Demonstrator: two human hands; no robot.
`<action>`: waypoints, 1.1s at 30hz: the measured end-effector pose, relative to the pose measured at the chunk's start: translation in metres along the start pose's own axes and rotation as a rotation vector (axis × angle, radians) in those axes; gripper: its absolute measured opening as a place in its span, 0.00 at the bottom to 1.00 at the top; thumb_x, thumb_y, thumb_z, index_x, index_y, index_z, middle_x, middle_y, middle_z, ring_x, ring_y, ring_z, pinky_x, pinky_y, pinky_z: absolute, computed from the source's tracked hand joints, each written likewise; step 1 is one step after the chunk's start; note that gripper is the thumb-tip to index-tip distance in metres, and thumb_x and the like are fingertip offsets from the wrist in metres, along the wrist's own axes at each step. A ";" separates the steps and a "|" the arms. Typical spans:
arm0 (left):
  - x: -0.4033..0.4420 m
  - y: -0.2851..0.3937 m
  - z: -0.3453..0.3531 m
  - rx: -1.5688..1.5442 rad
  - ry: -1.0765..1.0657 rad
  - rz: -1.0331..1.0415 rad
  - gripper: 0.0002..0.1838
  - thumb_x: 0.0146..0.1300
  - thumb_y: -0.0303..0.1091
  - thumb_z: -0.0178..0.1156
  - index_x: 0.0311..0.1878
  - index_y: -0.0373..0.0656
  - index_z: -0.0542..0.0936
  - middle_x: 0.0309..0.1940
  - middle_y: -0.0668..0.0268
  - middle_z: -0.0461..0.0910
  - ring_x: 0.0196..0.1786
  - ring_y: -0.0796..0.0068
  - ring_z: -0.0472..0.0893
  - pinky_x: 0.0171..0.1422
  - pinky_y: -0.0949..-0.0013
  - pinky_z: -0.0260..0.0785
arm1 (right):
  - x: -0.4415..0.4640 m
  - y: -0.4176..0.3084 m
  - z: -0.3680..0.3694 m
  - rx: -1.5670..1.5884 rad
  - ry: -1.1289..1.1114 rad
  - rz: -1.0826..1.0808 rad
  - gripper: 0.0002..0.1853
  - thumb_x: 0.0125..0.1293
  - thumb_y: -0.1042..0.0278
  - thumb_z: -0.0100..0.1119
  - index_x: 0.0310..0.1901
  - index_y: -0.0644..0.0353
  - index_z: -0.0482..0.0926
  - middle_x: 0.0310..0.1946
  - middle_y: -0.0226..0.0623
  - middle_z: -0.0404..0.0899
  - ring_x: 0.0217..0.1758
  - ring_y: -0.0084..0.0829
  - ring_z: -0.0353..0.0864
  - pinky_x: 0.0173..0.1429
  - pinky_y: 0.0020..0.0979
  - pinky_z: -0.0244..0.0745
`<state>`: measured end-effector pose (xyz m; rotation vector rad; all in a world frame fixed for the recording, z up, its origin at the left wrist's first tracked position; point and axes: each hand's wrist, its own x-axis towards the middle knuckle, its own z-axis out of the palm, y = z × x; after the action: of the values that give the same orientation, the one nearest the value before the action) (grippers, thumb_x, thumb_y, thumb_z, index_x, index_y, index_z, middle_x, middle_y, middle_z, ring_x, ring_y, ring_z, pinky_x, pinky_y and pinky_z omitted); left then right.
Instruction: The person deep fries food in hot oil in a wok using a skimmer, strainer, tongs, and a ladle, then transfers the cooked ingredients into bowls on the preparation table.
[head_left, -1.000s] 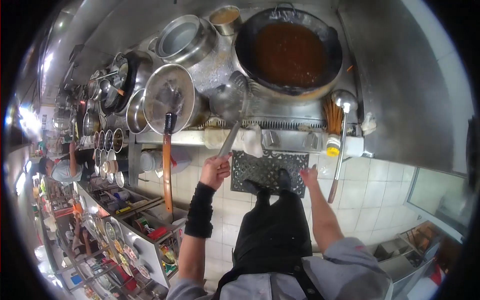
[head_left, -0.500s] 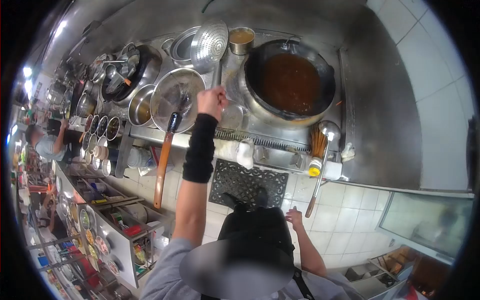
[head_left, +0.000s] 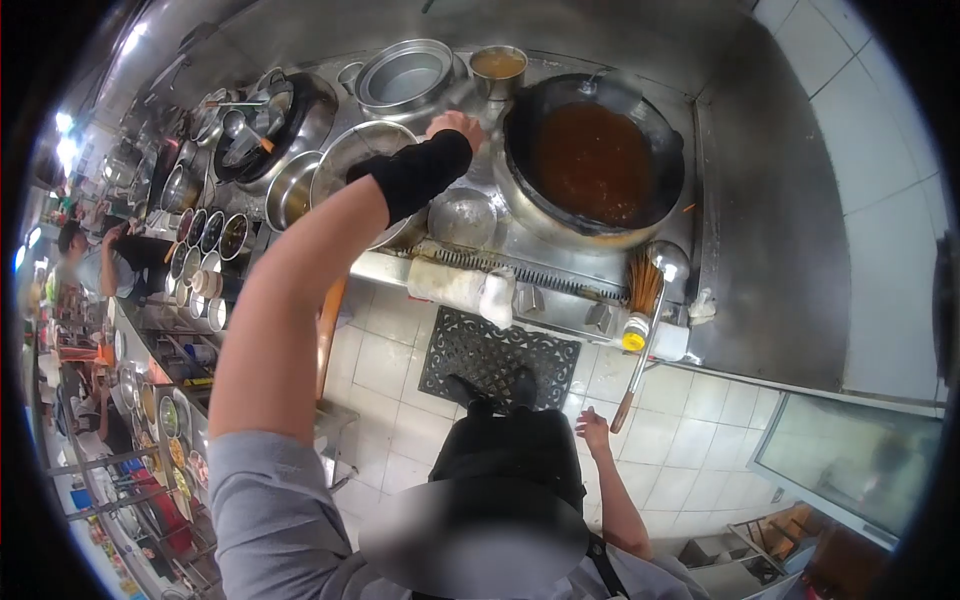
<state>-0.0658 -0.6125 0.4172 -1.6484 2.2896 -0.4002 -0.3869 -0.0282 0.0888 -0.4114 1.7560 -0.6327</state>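
Note:
My left hand [head_left: 455,126], in a black wrist sleeve, is closed above the stove between the wire strainer [head_left: 358,147] and the wok [head_left: 520,190] of brown liquid. Whatever it grips is hidden or blurred. Beyond it stand a metal pot [head_left: 392,95] and a small metal container of yellowish liquid [head_left: 498,65]. My right hand [head_left: 593,430] hangs low, fingers loosely apart and holding nothing. Close to it is the wooden handle of a ladle [head_left: 622,412], whose bowl rests by a bamboo brush [head_left: 643,285] right of the wok. My left forearm covers part of the strainer and its wooden handle.
A folded white cloth [head_left: 445,282] lies along the stove's front edge. Further left are a second wok [head_left: 318,115] with utensils, a pot [head_left: 288,190] and several seasoning containers [head_left: 235,235]. A black mat [head_left: 500,350] lies under my feet. Other people [head_left: 118,270] stand far left.
My left hand held the perforated skimmer's handle; it has moved forward and right. The skimmer no longer shows over the pots. My right hand has stayed nearly still.

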 end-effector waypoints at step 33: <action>-0.264 0.043 0.010 -0.649 0.106 -0.276 0.09 0.59 0.30 0.62 0.30 0.31 0.80 0.32 0.42 0.84 0.36 0.38 0.85 0.47 0.45 0.79 | 0.034 0.001 0.034 -0.243 -0.190 0.059 0.27 0.79 0.45 0.50 0.49 0.68 0.82 0.34 0.40 0.86 0.27 0.28 0.84 0.32 0.29 0.81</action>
<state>-0.0190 -0.3487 0.4108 -2.3013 2.4253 0.2459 -0.3635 -0.0541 0.0561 -0.5659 1.6606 -0.3268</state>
